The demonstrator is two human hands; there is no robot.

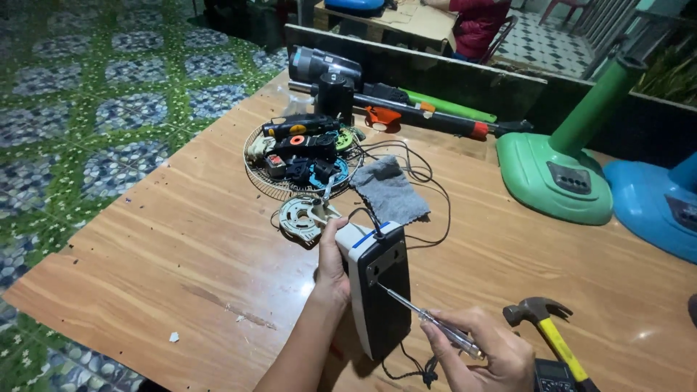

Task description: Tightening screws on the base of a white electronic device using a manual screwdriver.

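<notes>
The left hand (332, 263) has its grip closed around the side of a black-and-white box (377, 287) standing on the tabletop (181, 247). The right hand (483, 356) grips a screwdriver (421, 314), its tip against the box. A hammer (548, 330) lies just right of it.

Before you, the box (377, 290) stands on the table (181, 247); cloth (388, 192) behind it; hammer (548, 330) to your right; fan base (555, 178) beyond.
</notes>
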